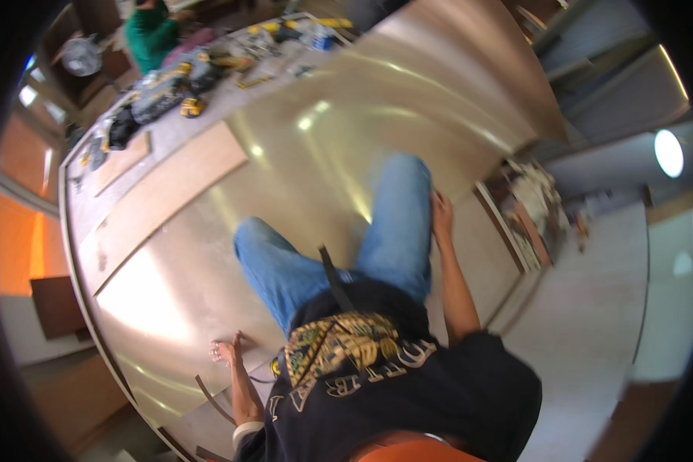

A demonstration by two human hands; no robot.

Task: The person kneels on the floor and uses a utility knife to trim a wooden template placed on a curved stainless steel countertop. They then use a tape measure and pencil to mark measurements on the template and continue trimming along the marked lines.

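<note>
Hands brace a seated person on a glossy sheet (300,154), left hand (227,352) with fingers spread flat on it, right hand (441,215) by the thigh, grip unclear; either palm could slip on the slick surface.

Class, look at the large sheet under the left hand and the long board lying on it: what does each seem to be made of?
The large sheet under the left hand looks like laminate or metal with a glossy bronze finish: lights reflect off it. The long board seems to be matt, pale plywood or fibreboard: it shows no glare.
</note>
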